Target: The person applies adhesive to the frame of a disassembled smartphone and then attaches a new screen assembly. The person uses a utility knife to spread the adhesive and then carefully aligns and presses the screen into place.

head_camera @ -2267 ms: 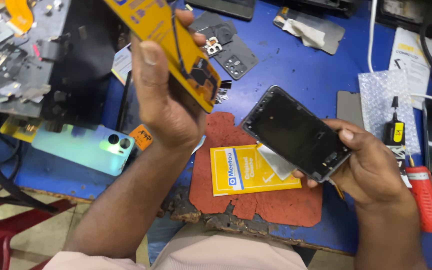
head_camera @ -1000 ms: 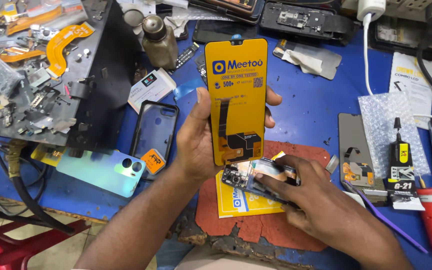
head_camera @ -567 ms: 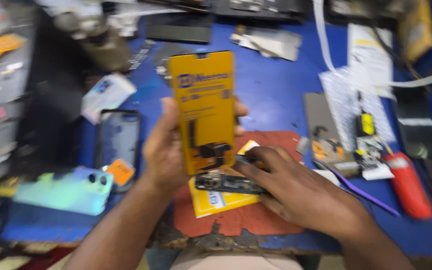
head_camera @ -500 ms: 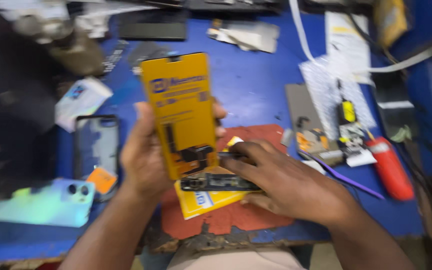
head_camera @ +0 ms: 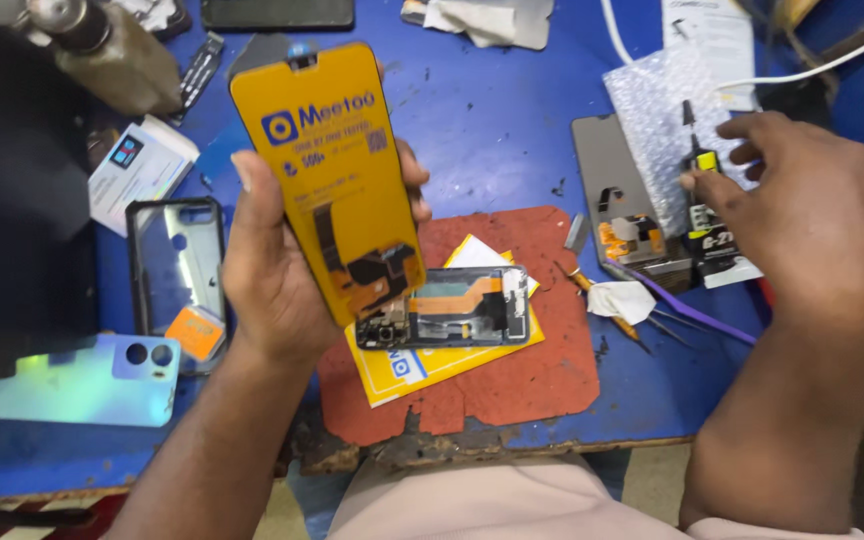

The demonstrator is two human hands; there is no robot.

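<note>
My left hand (head_camera: 270, 275) grips a replacement phone screen (head_camera: 337, 170) with a yellow backing and black flex cable, holding it upright over the bench. Just below it, an opened phone body (head_camera: 457, 305) lies flat on a yellow card (head_camera: 422, 365) on a worn red mat (head_camera: 542, 370). My right hand (head_camera: 802, 215) is off to the right with fingers spread. Its fingertips touch a small black glue tube (head_camera: 697, 195) with a yellow band, which lies beside a grey screen panel (head_camera: 607, 165).
A clear phone case (head_camera: 177, 250) and an iridescent back cover (head_camera: 77, 385) lie at the left. A brown bottle (head_camera: 112, 55) and a white box (head_camera: 142, 170) sit behind them. Bubble wrap (head_camera: 667, 95), a purple pry tool (head_camera: 697, 312) and tweezers (head_camera: 602, 300) are at the right. The blue bench edge (head_camera: 572, 445) is chipped.
My right hand has let go of the phone body, which now lies on the yellow card, and has moved right to the glue tube. My left hand still holds the screen.
</note>
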